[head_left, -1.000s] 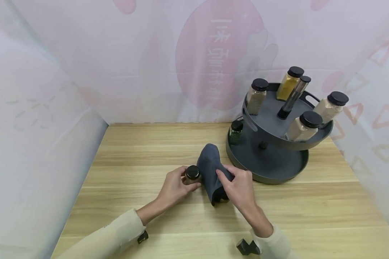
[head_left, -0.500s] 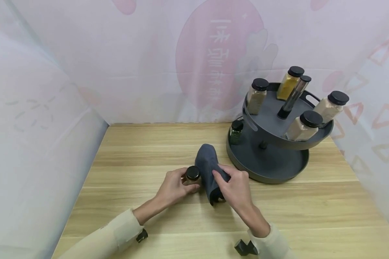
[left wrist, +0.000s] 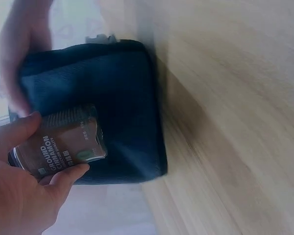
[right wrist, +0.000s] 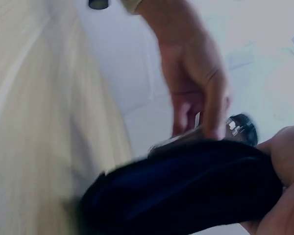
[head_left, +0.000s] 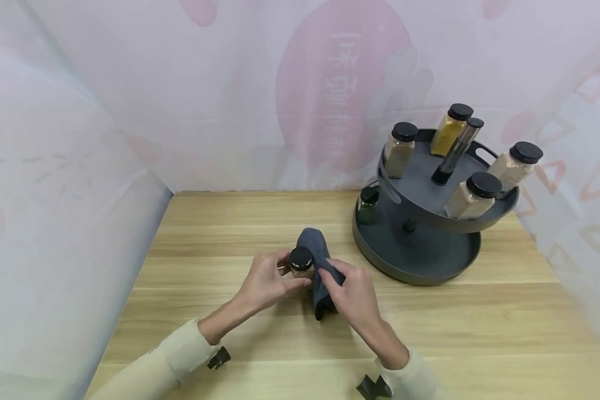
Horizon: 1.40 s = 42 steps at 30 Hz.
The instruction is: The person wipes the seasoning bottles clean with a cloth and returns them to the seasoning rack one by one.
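Evidently, the left hand [head_left: 267,282] is gripping a small jar [left wrist: 63,139], thumb and fingers curled round it, while the right hand [head_left: 356,290] is pinching a folded dark blue cloth [left wrist: 125,93] that seems to be touching the jar's side. Judging by this contact, the left grip should be holding firmly without squeezing and leaving the glass-like wall exposed; the right hand should be pressing evenly, fabric lying flat against the surface. The jar is sitting between the hands, apparently just above the wooden table [head_left: 220,239]. Its clear, angled walls are showing brown contents, its label is reading "GROUND CINNAMON", and a glossy black lid [head_left: 301,259] is capping it. Farther out, a two-tier stand [head_left: 415,276] is carrying other black-lidded jars [head_left: 469,201].
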Each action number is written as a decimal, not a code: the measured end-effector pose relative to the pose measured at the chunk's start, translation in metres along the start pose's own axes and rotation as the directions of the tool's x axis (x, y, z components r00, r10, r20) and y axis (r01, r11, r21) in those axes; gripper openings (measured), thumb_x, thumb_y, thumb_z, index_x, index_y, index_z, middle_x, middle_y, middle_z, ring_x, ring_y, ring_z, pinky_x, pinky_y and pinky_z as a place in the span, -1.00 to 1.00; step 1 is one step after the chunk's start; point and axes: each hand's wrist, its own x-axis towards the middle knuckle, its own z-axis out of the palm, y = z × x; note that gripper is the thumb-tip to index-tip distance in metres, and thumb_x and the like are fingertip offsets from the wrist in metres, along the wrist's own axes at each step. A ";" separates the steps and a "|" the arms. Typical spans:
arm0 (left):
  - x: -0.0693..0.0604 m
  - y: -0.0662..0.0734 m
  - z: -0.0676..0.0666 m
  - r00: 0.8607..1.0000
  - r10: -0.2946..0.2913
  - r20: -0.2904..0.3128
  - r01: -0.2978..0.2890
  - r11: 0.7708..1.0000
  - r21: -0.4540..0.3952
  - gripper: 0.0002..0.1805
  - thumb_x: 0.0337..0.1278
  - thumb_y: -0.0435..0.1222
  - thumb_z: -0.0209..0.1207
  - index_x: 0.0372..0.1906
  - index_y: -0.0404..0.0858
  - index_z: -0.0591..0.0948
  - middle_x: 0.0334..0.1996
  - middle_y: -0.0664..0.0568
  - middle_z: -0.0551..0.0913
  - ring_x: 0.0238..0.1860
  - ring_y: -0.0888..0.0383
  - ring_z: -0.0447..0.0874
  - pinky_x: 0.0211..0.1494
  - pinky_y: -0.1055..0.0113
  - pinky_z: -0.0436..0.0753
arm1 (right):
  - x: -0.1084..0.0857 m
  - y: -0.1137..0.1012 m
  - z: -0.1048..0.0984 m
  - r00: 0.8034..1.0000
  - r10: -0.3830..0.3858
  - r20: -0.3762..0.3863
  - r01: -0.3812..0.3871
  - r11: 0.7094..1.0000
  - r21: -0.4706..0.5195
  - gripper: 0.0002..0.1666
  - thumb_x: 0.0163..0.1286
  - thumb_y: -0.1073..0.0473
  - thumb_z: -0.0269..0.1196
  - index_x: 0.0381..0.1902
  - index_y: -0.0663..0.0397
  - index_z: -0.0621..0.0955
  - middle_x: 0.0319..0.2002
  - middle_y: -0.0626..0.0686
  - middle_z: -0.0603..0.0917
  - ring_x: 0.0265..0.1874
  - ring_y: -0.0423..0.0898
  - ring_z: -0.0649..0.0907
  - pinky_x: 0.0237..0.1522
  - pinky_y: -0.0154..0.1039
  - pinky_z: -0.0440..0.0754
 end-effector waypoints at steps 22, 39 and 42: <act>0.003 0.008 0.001 0.999 0.006 0.032 -0.006 1.000 0.001 -0.55 0.00 -0.39 0.60 0.03 -0.36 0.73 -0.16 -0.06 0.82 -0.10 0.09 0.84 -0.03 0.18 0.79 | 0.005 -0.011 -0.013 0.986 -0.110 -0.127 0.118 0.991 0.063 -0.78 0.34 0.36 0.46 -0.06 0.24 0.83 -0.18 0.13 0.86 -0.30 -0.08 0.85 -0.34 -0.35 0.75; 0.006 0.021 -0.003 1.000 0.025 -0.006 -0.025 0.999 0.026 -0.51 -0.02 -0.37 0.61 0.06 -0.36 0.72 -0.14 -0.08 0.84 -0.06 0.01 0.85 0.00 0.05 0.79 | 0.010 -0.011 -0.016 0.999 -0.039 -0.030 0.039 0.999 0.006 -0.81 0.36 0.35 0.44 -0.08 0.23 0.83 -0.31 0.09 0.85 -0.52 -0.20 0.77 -0.51 -0.45 0.63; 0.006 0.022 -0.003 1.000 0.028 -0.011 -0.028 0.999 0.031 -0.52 -0.02 -0.35 0.62 0.04 -0.37 0.72 -0.17 -0.06 0.83 -0.08 0.04 0.85 -0.02 0.12 0.79 | 0.012 -0.010 -0.016 0.996 0.047 0.071 -0.042 0.997 -0.070 -0.84 0.36 0.33 0.43 -0.12 0.20 0.83 -0.49 0.02 0.76 -0.70 -0.29 0.54 -0.67 -0.45 0.42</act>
